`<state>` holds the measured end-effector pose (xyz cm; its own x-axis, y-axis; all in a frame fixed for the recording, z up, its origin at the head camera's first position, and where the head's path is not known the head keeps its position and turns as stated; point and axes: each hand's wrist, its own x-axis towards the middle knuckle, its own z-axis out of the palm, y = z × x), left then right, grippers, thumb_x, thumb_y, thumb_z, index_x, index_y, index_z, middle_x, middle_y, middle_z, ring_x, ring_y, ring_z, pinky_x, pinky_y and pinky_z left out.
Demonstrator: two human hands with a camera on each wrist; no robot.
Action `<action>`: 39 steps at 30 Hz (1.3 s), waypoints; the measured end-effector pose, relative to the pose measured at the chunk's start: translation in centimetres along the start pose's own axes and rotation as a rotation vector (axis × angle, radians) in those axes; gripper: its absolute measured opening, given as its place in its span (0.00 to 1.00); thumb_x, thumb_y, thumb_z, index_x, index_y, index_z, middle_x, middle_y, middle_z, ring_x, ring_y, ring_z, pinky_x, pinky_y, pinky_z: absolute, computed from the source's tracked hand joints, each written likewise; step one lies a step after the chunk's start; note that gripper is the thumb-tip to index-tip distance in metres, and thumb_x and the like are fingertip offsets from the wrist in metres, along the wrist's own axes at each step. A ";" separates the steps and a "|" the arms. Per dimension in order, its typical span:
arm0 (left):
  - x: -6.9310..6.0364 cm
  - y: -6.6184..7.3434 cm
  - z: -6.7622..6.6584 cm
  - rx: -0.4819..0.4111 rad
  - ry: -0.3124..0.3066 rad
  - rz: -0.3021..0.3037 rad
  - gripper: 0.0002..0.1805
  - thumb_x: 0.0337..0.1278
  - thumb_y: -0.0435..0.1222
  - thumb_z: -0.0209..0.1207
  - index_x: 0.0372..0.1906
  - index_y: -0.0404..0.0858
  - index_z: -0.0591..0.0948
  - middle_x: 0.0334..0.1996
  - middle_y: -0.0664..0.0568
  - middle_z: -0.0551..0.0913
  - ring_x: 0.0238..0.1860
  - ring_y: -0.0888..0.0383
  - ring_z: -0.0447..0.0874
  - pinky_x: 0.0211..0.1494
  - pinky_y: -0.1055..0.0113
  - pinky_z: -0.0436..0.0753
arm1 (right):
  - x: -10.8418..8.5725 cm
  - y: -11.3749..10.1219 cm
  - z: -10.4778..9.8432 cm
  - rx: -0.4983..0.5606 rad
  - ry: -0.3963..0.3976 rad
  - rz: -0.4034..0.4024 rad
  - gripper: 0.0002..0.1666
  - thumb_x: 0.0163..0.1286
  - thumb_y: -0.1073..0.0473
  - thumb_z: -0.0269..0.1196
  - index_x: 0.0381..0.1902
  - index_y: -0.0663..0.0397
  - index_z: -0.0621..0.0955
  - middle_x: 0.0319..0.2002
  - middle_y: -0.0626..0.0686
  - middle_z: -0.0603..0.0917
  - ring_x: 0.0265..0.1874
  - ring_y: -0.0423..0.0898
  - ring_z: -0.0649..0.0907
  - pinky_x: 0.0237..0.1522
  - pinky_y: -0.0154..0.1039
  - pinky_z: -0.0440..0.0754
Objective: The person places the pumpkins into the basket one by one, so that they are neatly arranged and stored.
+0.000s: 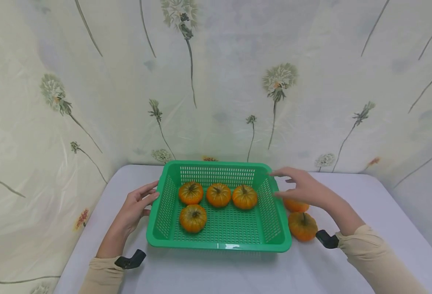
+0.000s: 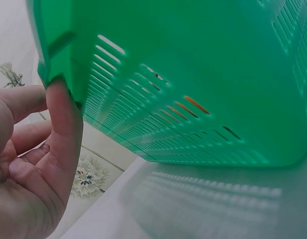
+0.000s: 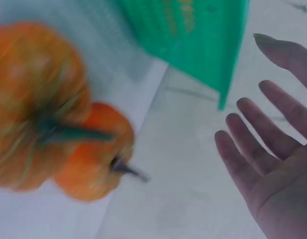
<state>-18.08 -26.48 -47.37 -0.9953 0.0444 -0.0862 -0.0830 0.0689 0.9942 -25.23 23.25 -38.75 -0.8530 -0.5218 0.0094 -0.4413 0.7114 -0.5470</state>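
Observation:
A green plastic basket point(image 1: 223, 246) with slotted walls stands on the table, several small orange pumpkins point(image 1: 218, 194) inside it. At its left side my left hand point(image 1: 131, 210) holds the rim, and the left wrist view shows fingers point(image 2: 63, 124) hooked at the rim's underside. My right hand point(image 1: 304, 188) is by the right rim with fingers spread; in the right wrist view they are apart from the basket point(image 3: 193, 45). Two more pumpkins sit outside the basket to its right: a nearer one point(image 1: 303, 226) and a farther one point(image 1: 295, 205), partly hidden beneath my right hand.
A white cloth point(image 1: 186, 273) covers the table. Behind and beside it hangs a pale curtain point(image 1: 223, 102) printed with dandelions. Each sleeve cuff carries a small black device, one on the left point(image 1: 130, 260) and one on the right point(image 1: 327, 239).

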 end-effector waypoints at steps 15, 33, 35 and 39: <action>-0.1 0.0 -0.1 -0.009 0.002 -0.005 0.30 0.75 0.40 0.60 0.76 0.39 0.70 0.48 0.53 0.78 0.36 0.64 0.89 0.37 0.65 0.92 | -2.5 6.3 -0.6 -0.069 -0.042 0.184 0.36 0.67 0.46 0.72 0.68 0.53 0.77 0.69 0.65 0.75 0.68 0.70 0.72 0.64 0.72 0.77; 0.0 0.0 0.0 -0.013 -0.008 0.003 0.30 0.75 0.40 0.59 0.77 0.40 0.69 0.49 0.51 0.76 0.36 0.64 0.89 0.38 0.66 0.92 | -3.3 9.8 0.4 0.000 -0.154 0.238 0.42 0.65 0.42 0.72 0.70 0.58 0.74 0.69 0.68 0.75 0.66 0.70 0.76 0.59 0.65 0.84; 0.0 -0.1 0.0 -0.013 -0.006 0.002 0.30 0.75 0.40 0.59 0.77 0.40 0.69 0.49 0.52 0.76 0.36 0.64 0.89 0.38 0.66 0.92 | -3.3 9.9 0.5 0.010 -0.151 0.238 0.43 0.65 0.42 0.73 0.71 0.58 0.74 0.69 0.68 0.75 0.66 0.70 0.76 0.59 0.65 0.84; 0.0 -0.1 0.0 -0.013 -0.005 -0.001 0.30 0.75 0.40 0.59 0.77 0.39 0.69 0.49 0.52 0.76 0.36 0.64 0.89 0.37 0.66 0.92 | -3.1 9.9 0.6 0.027 -0.146 0.234 0.42 0.65 0.43 0.73 0.70 0.57 0.74 0.69 0.68 0.76 0.65 0.70 0.76 0.59 0.64 0.84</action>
<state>-18.10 -26.48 -47.48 -0.9949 0.0494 -0.0877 -0.0849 0.0557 0.9948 -26.71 31.60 -44.71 -0.8806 -0.4088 -0.2396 -0.2279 0.8087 -0.5423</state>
